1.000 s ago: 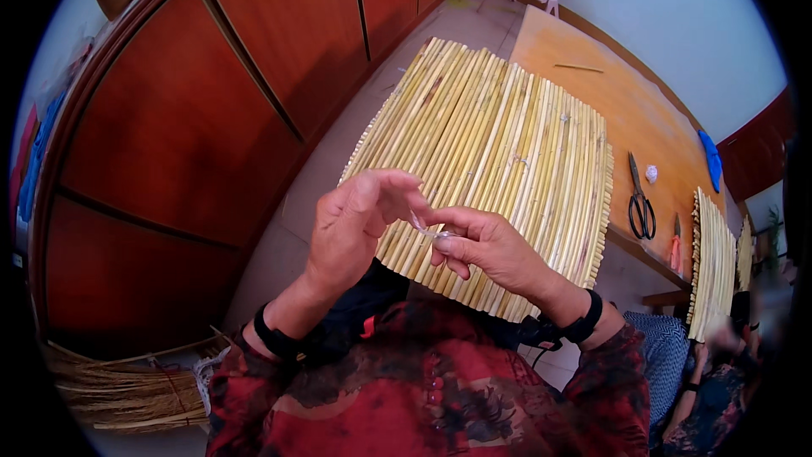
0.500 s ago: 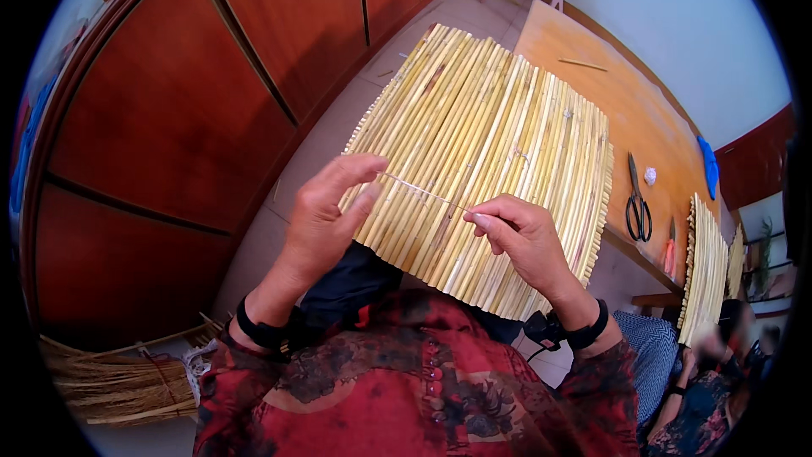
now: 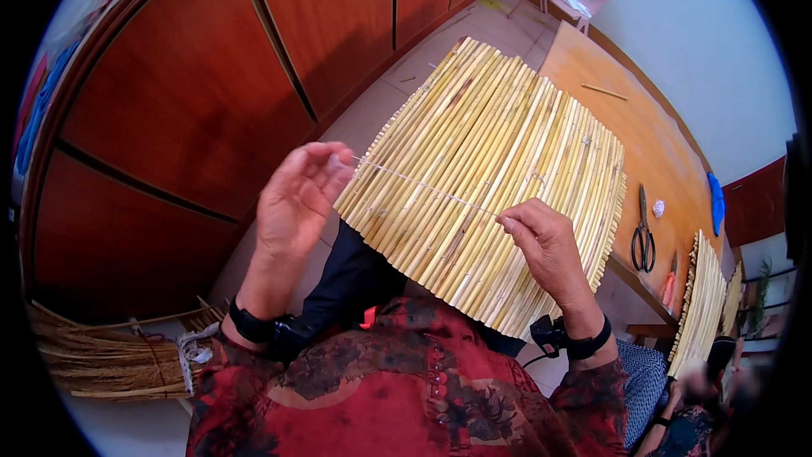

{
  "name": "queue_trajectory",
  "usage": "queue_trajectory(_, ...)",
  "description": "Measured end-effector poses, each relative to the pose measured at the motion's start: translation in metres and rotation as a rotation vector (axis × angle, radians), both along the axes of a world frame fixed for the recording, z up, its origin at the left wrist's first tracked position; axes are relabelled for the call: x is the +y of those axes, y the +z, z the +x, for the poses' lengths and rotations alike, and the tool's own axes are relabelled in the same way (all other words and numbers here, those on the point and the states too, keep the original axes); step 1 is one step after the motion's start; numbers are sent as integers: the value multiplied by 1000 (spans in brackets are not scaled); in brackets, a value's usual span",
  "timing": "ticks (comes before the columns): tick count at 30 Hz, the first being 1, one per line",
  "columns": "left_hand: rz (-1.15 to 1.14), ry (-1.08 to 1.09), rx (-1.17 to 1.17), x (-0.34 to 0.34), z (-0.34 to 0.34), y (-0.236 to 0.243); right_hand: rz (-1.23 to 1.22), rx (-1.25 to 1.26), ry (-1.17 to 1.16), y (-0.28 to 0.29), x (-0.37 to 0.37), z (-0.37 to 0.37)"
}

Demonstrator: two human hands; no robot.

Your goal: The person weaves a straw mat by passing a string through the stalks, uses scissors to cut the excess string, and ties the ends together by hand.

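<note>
A thin pale thread runs taut between my hands, slanting across a mat of yellow reed stalks laid side by side. My left hand is off the mat's left edge, its thumb and fingertips drawn together at the thread's upper end. Over the mat's front part, my right hand pinches the other end between thumb and forefinger. The mat bows upward in the middle, with its far right part at the wooden table. Small knots of thread show on its right part. My dark trouser leg is below its front edge.
Black scissors, a small white ball and orange-handled pliers lie on the table. Red-brown cabinets line the left. A straw bundle lies lower left. Another person's reed mat is at the right.
My hands have moved farther apart, the left going left and up, the right going slightly right. A longer stretch of thread shows between them. The whole view has shifted slightly.
</note>
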State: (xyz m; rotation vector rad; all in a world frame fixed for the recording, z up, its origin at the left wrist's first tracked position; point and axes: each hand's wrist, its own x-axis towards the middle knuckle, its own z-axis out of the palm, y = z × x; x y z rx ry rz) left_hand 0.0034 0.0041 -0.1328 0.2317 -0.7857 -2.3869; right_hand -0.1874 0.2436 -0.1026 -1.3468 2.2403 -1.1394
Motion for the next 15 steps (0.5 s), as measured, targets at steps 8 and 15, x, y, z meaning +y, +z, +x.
queue_trajectory(8,-717,573,-702,-28,11,-8,20,-61,0,5,-4,5)
queue_trajectory(15,-1166,-86,-436,40,-34,19,-9,-151,50,14,-17,16)
